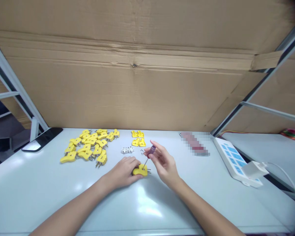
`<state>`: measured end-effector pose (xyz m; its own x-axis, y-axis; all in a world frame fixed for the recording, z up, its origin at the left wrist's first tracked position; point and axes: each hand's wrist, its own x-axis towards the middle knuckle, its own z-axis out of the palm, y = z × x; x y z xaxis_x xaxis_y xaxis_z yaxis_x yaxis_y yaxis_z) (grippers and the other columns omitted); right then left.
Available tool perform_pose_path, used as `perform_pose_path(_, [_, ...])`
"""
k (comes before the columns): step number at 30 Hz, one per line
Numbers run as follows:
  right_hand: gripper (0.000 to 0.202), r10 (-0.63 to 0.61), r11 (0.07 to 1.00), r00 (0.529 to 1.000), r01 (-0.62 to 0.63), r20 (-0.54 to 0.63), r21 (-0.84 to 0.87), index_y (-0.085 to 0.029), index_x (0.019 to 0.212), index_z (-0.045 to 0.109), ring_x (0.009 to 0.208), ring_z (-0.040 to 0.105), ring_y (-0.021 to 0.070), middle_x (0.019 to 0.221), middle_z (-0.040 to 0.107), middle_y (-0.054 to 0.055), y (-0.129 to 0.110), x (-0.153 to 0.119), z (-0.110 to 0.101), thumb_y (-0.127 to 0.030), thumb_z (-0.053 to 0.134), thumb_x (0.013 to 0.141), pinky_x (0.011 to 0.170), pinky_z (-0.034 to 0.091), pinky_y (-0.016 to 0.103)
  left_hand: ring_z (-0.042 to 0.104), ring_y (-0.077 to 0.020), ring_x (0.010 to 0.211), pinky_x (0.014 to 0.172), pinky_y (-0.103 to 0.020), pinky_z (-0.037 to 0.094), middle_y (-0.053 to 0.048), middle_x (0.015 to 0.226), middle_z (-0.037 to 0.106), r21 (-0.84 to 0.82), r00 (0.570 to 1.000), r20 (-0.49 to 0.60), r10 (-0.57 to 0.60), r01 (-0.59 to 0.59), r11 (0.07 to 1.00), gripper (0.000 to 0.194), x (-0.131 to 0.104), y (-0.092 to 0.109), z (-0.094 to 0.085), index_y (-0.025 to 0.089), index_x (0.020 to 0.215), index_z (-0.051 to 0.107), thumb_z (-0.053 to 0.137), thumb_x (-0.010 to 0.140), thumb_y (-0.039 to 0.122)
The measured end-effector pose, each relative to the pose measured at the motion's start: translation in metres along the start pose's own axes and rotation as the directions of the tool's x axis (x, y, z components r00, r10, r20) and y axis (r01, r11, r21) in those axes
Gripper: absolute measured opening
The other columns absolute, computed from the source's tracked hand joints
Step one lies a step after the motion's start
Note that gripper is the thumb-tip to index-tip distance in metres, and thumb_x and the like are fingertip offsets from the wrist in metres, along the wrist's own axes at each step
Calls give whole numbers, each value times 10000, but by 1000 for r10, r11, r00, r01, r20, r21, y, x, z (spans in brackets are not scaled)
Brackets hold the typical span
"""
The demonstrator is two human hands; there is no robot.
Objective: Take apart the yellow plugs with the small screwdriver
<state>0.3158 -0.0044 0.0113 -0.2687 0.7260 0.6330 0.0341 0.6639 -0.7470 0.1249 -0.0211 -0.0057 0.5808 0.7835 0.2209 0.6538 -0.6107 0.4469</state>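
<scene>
On the table, my left hand grips a yellow plug from its left side, with the metal pins pointing right. My right hand holds a small screwdriver by its purple handle, tilted, its tip down at the hole in the plug's top face. Just beyond my hands lie two white plug inserts and some tiny screws. Further back are several yellow shell pieces. To the left is a loose pile of several yellow plugs with metal pins.
A white power strip with a white adapter and cable lies at the right. A black phone-like object is at the far left. A blurred-out flat item lies back right. Cardboard stands behind the table.
</scene>
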Motion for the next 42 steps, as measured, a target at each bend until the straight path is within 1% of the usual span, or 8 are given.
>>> perform_pose_path(5, [307, 52, 996, 998, -54, 31, 65, -292, 1256, 491, 919, 661, 192, 1071, 636, 83, 0, 1, 0, -320, 483, 951, 811, 570, 390, 579, -219, 869, 790, -343, 432, -41, 917, 619, -1, 1000, -10, 12, -12, 1000, 161, 0, -2, 2, 195, 927, 540, 592, 885, 341])
perform_pose_path(9, [321, -3, 998, 995, -3, -99, -65, -292, 1140, 568, 724, 609, 147, 877, 577, 14, 6, 1, 3, -282, 665, 834, 693, 567, 320, 579, -223, 854, 770, -345, 433, -39, 890, 617, 17, 1000, 1, 12, -12, 1000, 155, 0, -1, 2, 194, 894, 536, 597, 882, 336])
perform_pose_path(12, [372, 37, 998, 997, -40, -62, -56, -293, 1235, 533, 734, 636, 158, 730, 566, -23, 7, 1, 3, -244, 609, 874, 762, 567, 349, 576, -220, 833, 754, -341, 434, -37, 871, 615, 19, 1000, -8, 9, -9, 1000, 161, 1, 0, 1, 195, 867, 529, 600, 880, 339])
perform_pose_path(18, [400, 78, 989, 993, -89, 86, 120, -330, 1337, 399, 904, 688, 182, 1076, 667, 72, 4, 0, 1, -260, 481, 953, 814, 582, 403, 579, -221, 836, 751, -335, 433, -41, 875, 623, 15, 1000, -14, 15, -14, 1000, 155, 1, -2, 2, 192, 879, 535, 599, 882, 333])
perform_pose_path(25, [342, -64, 991, 989, 46, -136, -128, -306, 1149, 614, 721, 638, 148, 822, 599, 5, 6, 0, 3, -196, 664, 830, 627, 584, 281, 576, -220, 829, 746, -333, 426, -29, 864, 612, 24, 1000, -16, 13, -13, 1000, 152, 1, -1, 2, 200, 863, 525, 604, 873, 330])
perform_pose_path(31, [484, -28, 1000, 999, 29, -40, 7, -343, 1374, 404, 871, 701, 181, 939, 685, 33, 6, -2, 3, -198, 524, 928, 770, 605, 370, 571, -215, 834, 756, -332, 427, -32, 873, 606, 21, 1000, -1, 7, -7, 1000, 162, 0, 0, 0, 198, 882, 524, 604, 877, 338])
perform_pose_path(36, [337, -2, 999, 1000, 2, -14, 40, -296, 1272, 491, 873, 688, 178, 1036, 642, 72, 7, -2, 3, -256, 509, 938, 741, 614, 351, 572, -220, 864, 782, -340, 429, -41, 904, 609, 15, 1000, 5, 8, -8, 1000, 174, 0, -3, 2, 195, 906, 530, 591, 886, 357])
perform_pose_path(42, [381, 0, 998, 991, -8, -131, -64, -308, 1251, 557, 714, 645, 146, 818, 588, 3, 9, -2, 8, -235, 599, 879, 695, 600, 330, 565, -216, 829, 749, -337, 424, -32, 869, 598, 19, 1000, -5, 1, -1, 1000, 179, 1, -3, 2, 196, 865, 525, 585, 885, 363])
